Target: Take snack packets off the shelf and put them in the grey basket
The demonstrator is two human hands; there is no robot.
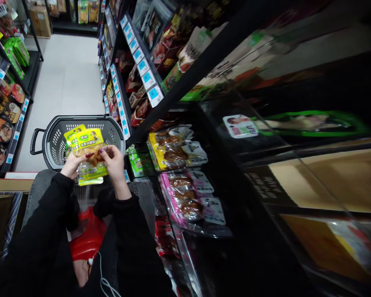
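Observation:
Yellow-and-green snack packets (87, 139) with clear windows overlap in a small bundle in front of me. My left hand (71, 164) grips the bundle from the left side, its thumb lying across the front. At the right edge, my right hand (113, 164) pinches the front packet between thumb and fingers. Light brown food shows through the window, partly covered by my fingertips. Just beyond and below the packets stands a grey shopping basket (54, 154) with perforated walls. The packets and hands hide part of its inside.
Close on my right, a dark shelf holds yellow packs (168, 150) and pink packs (184, 196) of brown food. More shelves with price tags (142, 66) run ahead. Another shelf of packaged food (1, 130) stands left of the pale aisle floor (66, 74). A white cable (102, 272) hangs over my lap.

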